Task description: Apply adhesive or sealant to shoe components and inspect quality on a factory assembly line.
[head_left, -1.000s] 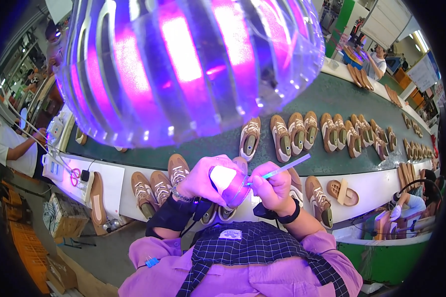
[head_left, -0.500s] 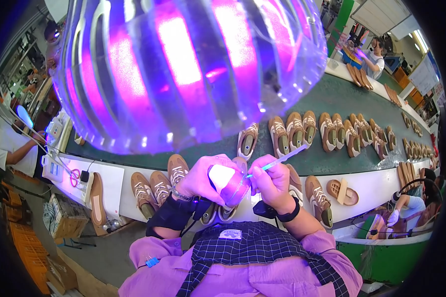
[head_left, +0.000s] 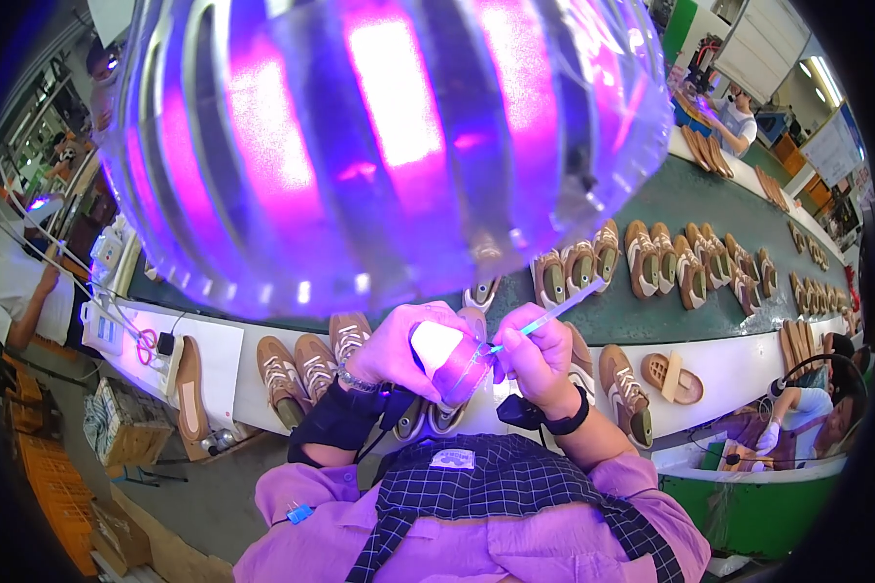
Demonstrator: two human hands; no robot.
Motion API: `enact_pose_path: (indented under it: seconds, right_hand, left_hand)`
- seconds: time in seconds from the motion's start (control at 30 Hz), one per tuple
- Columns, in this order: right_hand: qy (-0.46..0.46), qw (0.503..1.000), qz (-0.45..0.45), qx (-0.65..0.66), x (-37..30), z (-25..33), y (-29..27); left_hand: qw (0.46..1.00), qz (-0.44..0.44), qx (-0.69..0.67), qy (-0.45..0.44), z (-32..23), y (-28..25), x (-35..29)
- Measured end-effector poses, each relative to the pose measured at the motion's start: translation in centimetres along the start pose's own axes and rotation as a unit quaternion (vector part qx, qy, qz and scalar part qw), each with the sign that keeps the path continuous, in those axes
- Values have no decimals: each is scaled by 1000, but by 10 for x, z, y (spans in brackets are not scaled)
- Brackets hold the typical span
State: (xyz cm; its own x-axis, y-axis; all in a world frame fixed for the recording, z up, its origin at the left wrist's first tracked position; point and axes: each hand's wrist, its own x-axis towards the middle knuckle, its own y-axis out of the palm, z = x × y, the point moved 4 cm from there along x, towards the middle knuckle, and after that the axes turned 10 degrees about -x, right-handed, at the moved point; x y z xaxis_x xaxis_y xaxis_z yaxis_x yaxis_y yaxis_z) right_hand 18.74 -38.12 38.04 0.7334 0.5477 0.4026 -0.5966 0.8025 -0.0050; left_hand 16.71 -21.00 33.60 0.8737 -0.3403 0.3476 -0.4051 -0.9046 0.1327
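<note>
A shoe [head_left: 465,377] is gripped in my left hand [head_left: 397,348], whose fingers wrap round it. A bright white patch shows on the shoe, and purple light falls over it. My right hand [head_left: 535,358] is closed round a slim light-blue stick-like tool [head_left: 566,305], held like a pen. Its lower end meets the shoe's edge; the tip is too small to make out. Below my hands, more shoes are partly hidden by my wrists. Brown lace-up shoes [head_left: 313,367] stand to the left of my hands, and another brown shoe [head_left: 624,394] to the right.
A large glowing purple lamp [head_left: 360,233] hangs close overhead and hides part of the green conveyor belt [head_left: 651,325]. Several brown shoes [head_left: 644,260] stand on the belt. A white ledge [head_left: 690,418] holds a sole and shoes. Co-workers sit left and right.
The lamp appears slightly further right and lower in view. My hands stay nearly in place, the tool's tip still at the shoe. The co-worker at left has shifted an arm.
</note>
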Motion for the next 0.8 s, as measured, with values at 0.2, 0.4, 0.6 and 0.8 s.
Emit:
enact_pose_path:
  seconds: [0.2,0.4,0.6,0.8]
  right_hand:
    - [-127,986,25,-104,3,12,6]
    - [-145,978,9,-149,2,13,6]
    - [-155,975,26,-157,2,14,8]
    - [-27,997,25,-63,-5,2,-6]
  left_hand:
    - [999,33,19,20,-5,2,4]
    - [1000,27,-1,6,-4,2,4]
    - [999,20,-27,4,-5,3,4]
    - [999,30,-32,2,-4,3,3]
